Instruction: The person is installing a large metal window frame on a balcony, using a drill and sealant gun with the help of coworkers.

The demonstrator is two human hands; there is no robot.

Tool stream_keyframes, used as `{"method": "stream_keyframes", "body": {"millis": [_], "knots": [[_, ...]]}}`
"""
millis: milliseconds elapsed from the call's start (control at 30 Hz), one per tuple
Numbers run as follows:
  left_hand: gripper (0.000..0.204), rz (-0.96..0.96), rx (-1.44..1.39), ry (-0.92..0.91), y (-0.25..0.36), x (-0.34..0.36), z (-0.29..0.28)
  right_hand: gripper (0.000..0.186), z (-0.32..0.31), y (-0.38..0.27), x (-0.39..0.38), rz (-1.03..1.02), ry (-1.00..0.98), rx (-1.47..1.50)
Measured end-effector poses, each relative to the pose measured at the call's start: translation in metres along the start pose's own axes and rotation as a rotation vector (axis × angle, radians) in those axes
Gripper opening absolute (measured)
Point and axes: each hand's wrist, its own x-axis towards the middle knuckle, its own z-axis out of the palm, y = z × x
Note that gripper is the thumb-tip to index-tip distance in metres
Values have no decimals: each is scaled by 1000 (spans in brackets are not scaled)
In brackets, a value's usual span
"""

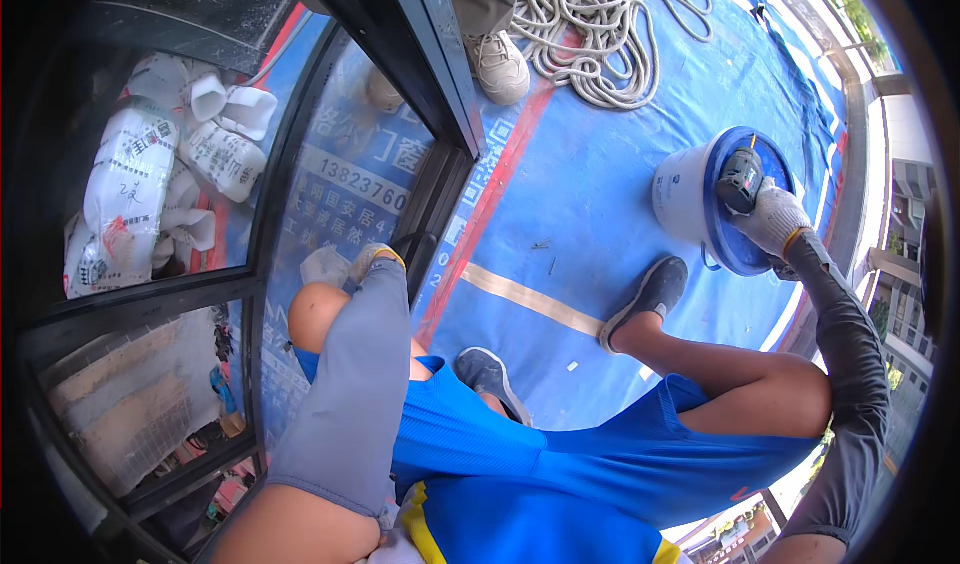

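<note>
My right hand (768, 214), in a pale knitted glove, grips a black cordless drill (741, 179) on the blue lid of a white bucket (680, 204). My left hand (372, 259), also gloved, is low beside the black-framed glass door (458, 129), near its dark handle (420, 244); its fingers are mostly hidden behind the wrist, so whether it touches the frame cannot be told. Behind the upper glass panel lie several white plastic-wrapped bundles (130, 179).
Another person's beige shoe (495, 69) stands by the door. A coiled rope (590, 34) lies on the blue sheet floor covering (560, 194) beyond. My knees are bent, feet on the sheet. A railing (860, 84) edges the right side, with buildings outside.
</note>
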Motion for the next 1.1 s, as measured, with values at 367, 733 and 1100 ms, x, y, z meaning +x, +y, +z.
{"method": "stream_keyframes", "body": {"millis": [367,733,1100], "knots": [[36,831,-550,697,77,-185,-101,70,-1,22,-16,55,11,-51],[31,360,-493,223,124,-170,-81,74,-14,10,-22,136,-90,-124],[35,923,-332,658,97,-126,-41,44,-73,-87,-30,-171,-91,-553]]}}
